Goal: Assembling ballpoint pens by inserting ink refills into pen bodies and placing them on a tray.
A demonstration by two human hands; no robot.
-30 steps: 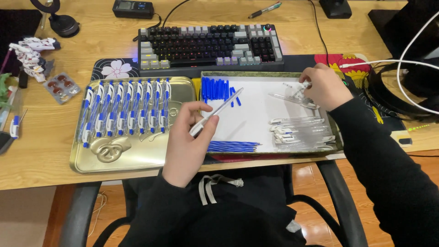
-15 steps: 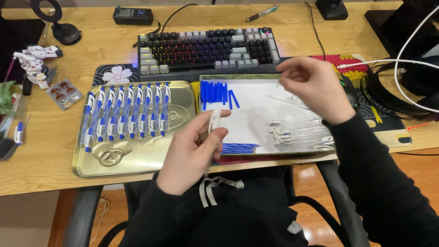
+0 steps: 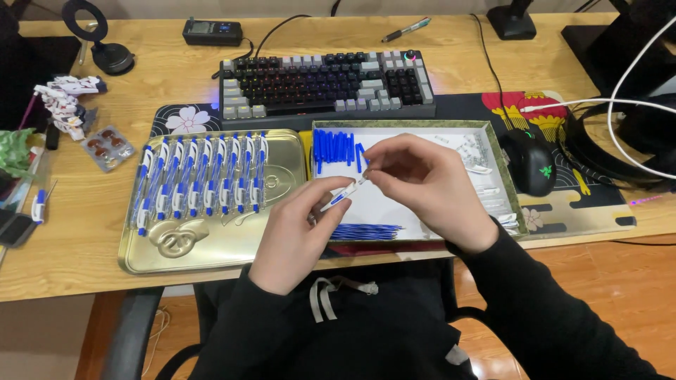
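Both hands now meet above the white tray (image 3: 422,211), the left hand (image 3: 292,236) and right hand (image 3: 422,186) pinching one pen (image 3: 343,195) between them, while finished pens (image 3: 201,179) line the gold tin (image 3: 211,246) left of it and loose parts remain inside.

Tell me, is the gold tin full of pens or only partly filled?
Partly filled. The gold tin has one row of blue-and-white pens across its upper left part; the right side and the bottom show bare metal.
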